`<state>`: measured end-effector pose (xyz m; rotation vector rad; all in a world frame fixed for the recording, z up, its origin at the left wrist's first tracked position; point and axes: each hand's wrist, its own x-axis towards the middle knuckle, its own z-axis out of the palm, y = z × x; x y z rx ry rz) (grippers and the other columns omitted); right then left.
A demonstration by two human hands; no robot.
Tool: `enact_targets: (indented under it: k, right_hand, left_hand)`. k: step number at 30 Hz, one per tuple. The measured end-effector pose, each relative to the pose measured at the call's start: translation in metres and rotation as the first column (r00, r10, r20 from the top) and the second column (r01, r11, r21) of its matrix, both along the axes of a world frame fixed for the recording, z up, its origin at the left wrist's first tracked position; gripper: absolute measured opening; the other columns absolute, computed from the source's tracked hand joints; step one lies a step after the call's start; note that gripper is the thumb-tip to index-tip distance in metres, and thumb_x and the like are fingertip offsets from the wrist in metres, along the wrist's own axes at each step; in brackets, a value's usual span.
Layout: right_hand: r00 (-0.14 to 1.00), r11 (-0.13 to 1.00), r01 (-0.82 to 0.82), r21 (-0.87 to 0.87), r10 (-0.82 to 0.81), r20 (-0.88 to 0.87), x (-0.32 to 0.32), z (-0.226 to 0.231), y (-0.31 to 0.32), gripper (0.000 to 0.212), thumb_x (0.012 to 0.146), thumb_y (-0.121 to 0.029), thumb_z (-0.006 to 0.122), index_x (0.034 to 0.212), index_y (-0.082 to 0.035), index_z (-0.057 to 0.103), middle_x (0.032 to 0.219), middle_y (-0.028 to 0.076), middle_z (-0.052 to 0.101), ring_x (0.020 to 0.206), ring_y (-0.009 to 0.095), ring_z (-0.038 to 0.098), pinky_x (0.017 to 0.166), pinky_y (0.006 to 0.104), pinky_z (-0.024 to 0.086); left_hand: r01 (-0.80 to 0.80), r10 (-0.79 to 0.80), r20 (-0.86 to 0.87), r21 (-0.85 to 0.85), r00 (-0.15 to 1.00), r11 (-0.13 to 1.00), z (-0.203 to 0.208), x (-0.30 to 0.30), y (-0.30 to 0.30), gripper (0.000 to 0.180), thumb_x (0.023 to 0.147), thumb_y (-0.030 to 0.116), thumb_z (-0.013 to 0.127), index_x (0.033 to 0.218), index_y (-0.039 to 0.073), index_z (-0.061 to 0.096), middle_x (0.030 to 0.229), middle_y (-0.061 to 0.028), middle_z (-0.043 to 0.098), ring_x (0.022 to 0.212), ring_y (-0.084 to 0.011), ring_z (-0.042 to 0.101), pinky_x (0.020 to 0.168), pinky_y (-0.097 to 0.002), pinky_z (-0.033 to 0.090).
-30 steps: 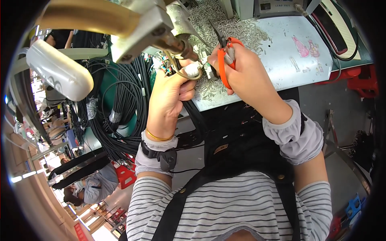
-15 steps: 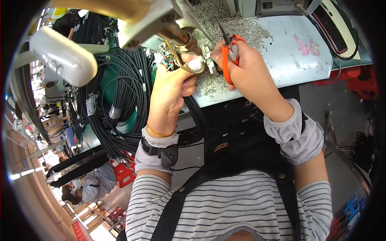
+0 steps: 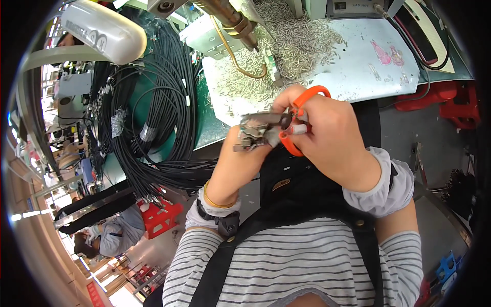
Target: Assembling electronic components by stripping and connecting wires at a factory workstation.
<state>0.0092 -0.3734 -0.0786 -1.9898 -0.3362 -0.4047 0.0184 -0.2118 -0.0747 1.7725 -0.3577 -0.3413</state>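
Note:
Over my lap, in front of the white work plate, my two hands meet. My right hand is closed around orange-handled pliers; their dark jaws point left and are slightly blurred. The jaws overlap some small silvery metal connector pieces at my left hand. My left hand is closed around these pieces, though its fingertips are mostly hidden behind the pliers. Something small and white shows between the orange handles. Beyond my hands, the machine's metal nozzle points down above a small fixture.
Small metal pins lie scattered over the white plate. Black cable coils fill the green table at left. A white rounded lamp-like part and a curved brass tube overhang. Another person sits at lower left.
Both hands have drawn back from under the nozzle toward my body. The pliers have turned from pointing away to pointing left, across the pieces at my left hand.

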Motion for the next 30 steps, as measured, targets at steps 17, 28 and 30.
enact_targets:
  k: [17,28,30]
  right_hand:
    - [0.929,0.996,0.022,-0.084,0.01,0.37,-0.009,-0.028,0.003,0.022,0.07,0.004,0.06,0.092,-0.001,0.059,0.086,0.01,0.062,0.055,0.016,0.058,0.046,0.0223,0.045]
    - [0.953,0.986,0.147,-0.081,-0.119,0.279,-0.003,-0.032,0.009,0.018,0.069,0.004,0.061,0.085,-0.002,0.055,0.076,0.008,0.059,0.057,0.019,0.057,0.046,0.0242,0.044]
    - [0.931,0.962,0.257,-0.096,-0.22,0.291,-0.001,-0.033,0.007,0.016,0.069,-0.002,0.062,0.083,-0.003,0.053,0.072,0.006,0.058,0.057,0.019,0.057,0.044,0.0247,0.043]
  left_hand:
    - [-0.284,0.275,-0.069,-0.254,0.959,0.925,-0.001,-0.009,-0.004,0.015,0.075,-0.006,0.057,0.089,-0.002,0.053,0.078,-0.0023,0.054,0.064,-0.0044,0.048,0.055,-0.0163,0.036]
    - [-0.153,0.142,-0.074,-0.169,0.987,0.974,-0.004,-0.008,-0.001,0.015,0.078,-0.006,0.054,0.091,0.0,0.054,0.084,-0.0039,0.058,0.074,-0.0069,0.054,0.062,-0.0165,0.04]
    - [-0.144,0.071,-0.296,-0.23,0.953,0.962,-0.004,-0.007,-0.001,0.015,0.077,-0.006,0.054,0.091,0.0,0.054,0.084,-0.0039,0.058,0.075,-0.0069,0.054,0.063,-0.0169,0.041]
